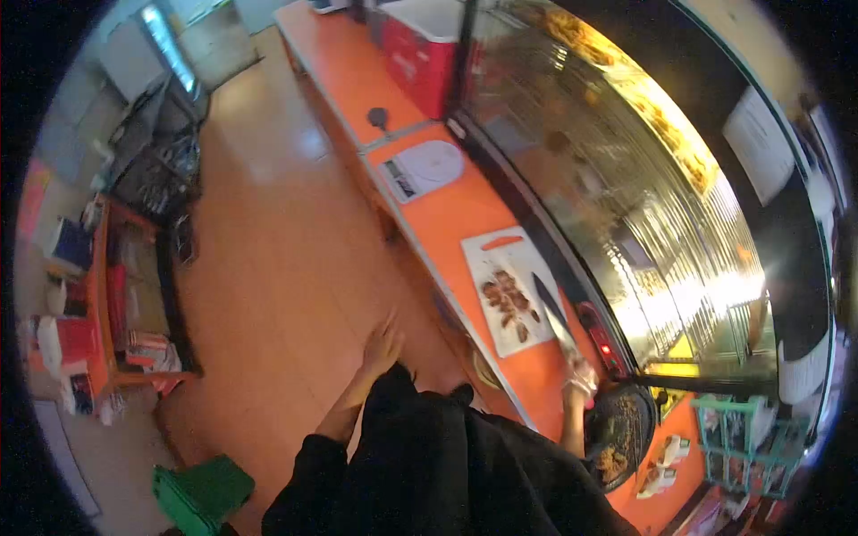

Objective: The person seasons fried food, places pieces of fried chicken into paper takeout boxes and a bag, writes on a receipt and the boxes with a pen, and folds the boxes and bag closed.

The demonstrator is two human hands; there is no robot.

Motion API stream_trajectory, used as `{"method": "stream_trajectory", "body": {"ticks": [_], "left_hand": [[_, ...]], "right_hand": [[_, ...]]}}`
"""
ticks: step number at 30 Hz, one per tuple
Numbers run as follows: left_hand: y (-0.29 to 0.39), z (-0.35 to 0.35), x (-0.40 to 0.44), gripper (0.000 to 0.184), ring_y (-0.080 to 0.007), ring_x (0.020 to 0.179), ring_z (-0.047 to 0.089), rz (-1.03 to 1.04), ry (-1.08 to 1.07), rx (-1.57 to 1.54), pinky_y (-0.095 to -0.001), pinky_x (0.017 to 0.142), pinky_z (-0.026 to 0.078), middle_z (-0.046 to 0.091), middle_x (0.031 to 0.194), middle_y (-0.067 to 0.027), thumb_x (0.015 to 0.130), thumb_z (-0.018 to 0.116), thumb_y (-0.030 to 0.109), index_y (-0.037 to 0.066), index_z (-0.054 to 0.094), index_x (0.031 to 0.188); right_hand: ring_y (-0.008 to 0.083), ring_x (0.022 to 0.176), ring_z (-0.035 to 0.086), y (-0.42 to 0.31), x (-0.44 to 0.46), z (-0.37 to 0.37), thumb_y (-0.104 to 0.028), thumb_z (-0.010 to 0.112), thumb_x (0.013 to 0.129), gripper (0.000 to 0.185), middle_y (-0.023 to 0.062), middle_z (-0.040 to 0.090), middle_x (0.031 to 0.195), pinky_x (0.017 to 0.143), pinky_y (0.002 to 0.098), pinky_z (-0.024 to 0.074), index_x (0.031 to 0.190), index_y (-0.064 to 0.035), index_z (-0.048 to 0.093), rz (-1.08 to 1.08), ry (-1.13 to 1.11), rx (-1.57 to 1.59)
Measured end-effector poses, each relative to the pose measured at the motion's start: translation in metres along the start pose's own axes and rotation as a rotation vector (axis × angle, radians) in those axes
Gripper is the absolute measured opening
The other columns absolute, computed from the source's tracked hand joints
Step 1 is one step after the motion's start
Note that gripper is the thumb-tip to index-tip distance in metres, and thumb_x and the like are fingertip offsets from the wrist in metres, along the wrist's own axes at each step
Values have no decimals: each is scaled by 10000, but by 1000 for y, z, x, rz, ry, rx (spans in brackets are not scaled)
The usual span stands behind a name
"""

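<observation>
My right hand (580,379), in what looks like a clear glove, is closed round the handle of a large knife (556,320). The blade points up and away, over the right edge of a white cutting board (485,261). Pieces of browned meat (508,299) lie on the board. Close to my right hand is a black pan (636,427) with shredded food in it. My left hand (384,347) hangs over the floor, left of the counter, its fingers apart and nothing in it.
A white scale (436,168) stands farther up the orange counter (465,207), before a red cooler (420,67). A lit glass display case (626,205) borders the right side. Green basket (746,447) at lower right, green bin (204,493) at lower left, shelf (105,295) at left.
</observation>
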State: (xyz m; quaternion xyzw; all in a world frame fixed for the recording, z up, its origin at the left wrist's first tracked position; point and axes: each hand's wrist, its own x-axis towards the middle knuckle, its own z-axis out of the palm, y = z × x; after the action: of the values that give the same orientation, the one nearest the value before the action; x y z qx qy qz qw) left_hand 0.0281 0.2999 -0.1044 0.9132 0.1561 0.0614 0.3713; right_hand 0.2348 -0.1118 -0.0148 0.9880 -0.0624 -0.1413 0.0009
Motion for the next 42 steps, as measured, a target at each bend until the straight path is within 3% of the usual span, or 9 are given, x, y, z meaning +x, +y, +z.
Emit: {"method": "stream_trajectory", "body": {"ticks": [5,9,16,29,31,33,34,38,42], "left_hand": [[-227,47,-259,622,-340,1097,578,-1225,-47,-660,-514,942,435,565,1266,-207,950,420,500,20,468,1343],[-241,-29,-303,620,-337,1057,586,-1551,63,-781,-506,899,450,574,1235,-206,940,429,510,29,482,1328],[-351,-144,-238,617,-332,987,600,-1494,309,-943,-492,826,478,590,1181,-203,921,445,527,45,506,1302],[-654,-481,-42,591,-332,855,640,-1295,19,-752,-440,769,528,648,1004,-220,906,457,525,37,565,1221],[-683,-580,21,485,-326,893,646,-763,821,-493,-413,839,501,664,964,-201,917,547,434,-1,599,1125],[-719,-692,94,478,-305,897,637,-801,807,-364,-401,778,502,645,954,-187,904,597,431,-17,592,1072],[-720,-756,133,486,-307,884,631,-597,827,-433,-408,736,495,635,948,-187,889,613,453,-16,591,1017],[-769,-897,273,655,-343,960,622,-550,549,-407,-435,813,512,621,1085,-184,839,623,543,7,545,1207],[-884,-926,364,395,-392,900,597,-352,712,-301,-487,765,488,622,923,-194,926,512,414,53,592,1064]], "right_hand": [[262,927,609,38,15,79,-361,490,952,375,129,624,905,710,417,493,1087,-36,618,-441,851,-493],[199,902,661,-181,30,-38,-300,606,843,286,106,699,928,770,383,534,1000,-73,683,56,101,-156],[178,764,615,-606,-73,-141,-206,633,840,230,73,651,863,662,303,500,1012,-54,649,-1171,-509,772],[239,1066,554,-1151,-68,142,-208,617,888,422,127,589,1180,918,332,448,1254,-17,527,-655,-655,926],[248,1112,545,-1245,-57,154,-208,615,896,454,135,580,1228,958,337,439,1291,-11,508,-777,-496,1241],[281,1277,425,-1433,-70,84,-158,640,878,645,150,424,1429,1068,365,363,1431,-19,338,-1259,-416,594],[283,1331,371,-1523,-43,130,-106,685,831,726,150,355,1478,1096,375,337,1439,7,306,-1312,-315,1023],[327,1332,375,-1661,-330,12,-145,669,863,782,176,283,1504,1032,505,360,1475,-244,192,-1087,-888,1234],[346,1284,448,-1790,-427,61,-171,687,865,852,202,296,1491,955,546,423,1484,-383,142,-1107,-767,1142]]}}
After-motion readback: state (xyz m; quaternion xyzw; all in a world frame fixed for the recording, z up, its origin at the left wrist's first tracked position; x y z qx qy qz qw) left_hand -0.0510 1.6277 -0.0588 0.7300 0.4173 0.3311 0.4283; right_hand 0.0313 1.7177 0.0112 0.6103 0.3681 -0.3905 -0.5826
